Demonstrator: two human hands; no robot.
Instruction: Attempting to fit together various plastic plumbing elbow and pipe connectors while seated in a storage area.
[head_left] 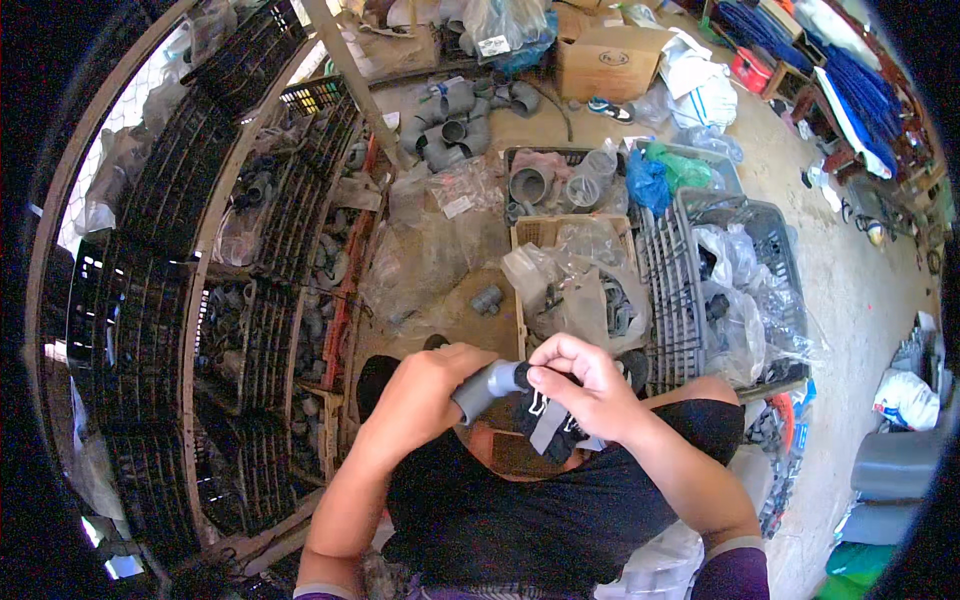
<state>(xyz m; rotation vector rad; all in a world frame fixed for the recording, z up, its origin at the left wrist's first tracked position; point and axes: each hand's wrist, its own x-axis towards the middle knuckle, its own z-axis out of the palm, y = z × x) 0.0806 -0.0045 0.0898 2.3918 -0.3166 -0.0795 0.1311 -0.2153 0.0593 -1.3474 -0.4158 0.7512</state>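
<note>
In front of my lap, my left hand is closed around a grey plastic pipe fitting, its wide end tilted down to the left. My right hand is at the fitting's narrower end, thumb and fingers pinched on a black cloth with white marks and a grey patch. The cloth hangs below that hand, and a dark bit of it meets the fitting's end. Whether any of it goes inside the fitting, I cannot tell. On the floor beyond my hands lies a small grey fitting.
A beige crate with bagged parts stands ahead, a dark crate with fittings behind it. To the right is a grey crate with plastic bags. Black crates line the left rack. Large grey fittings and a cardboard box sit farther off.
</note>
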